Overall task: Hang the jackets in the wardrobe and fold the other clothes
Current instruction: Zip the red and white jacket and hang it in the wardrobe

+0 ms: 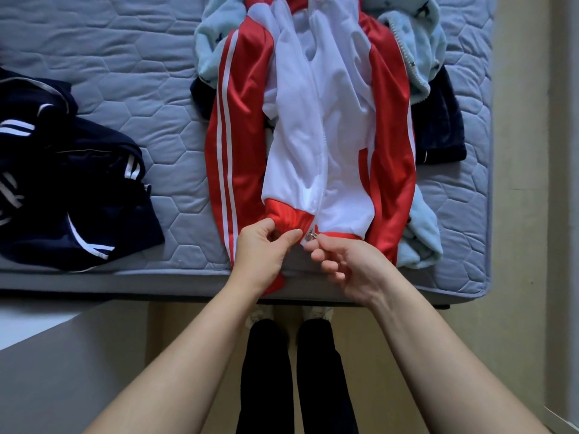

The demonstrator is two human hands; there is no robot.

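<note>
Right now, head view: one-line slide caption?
Left hand pinches the red hem, right hand pinches the zipper pull of a red-and-white track jacket laid on the mattress.

Both bare arms reach forward, and the hands come close together. The left hand [261, 249] curls its thumb and fingers to pinch the red hem [288, 219]. The right hand [344, 264] is just beside it, and its fingertips pinch the small zip pull [314, 235]. The other fingers are curled in.

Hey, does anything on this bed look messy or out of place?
Nothing looks damaged. The red and white jacket lies atop a bunched light blue fleece, one cuff hanging over the mattress edge, and navy clothes sit crumpled at left.
</note>
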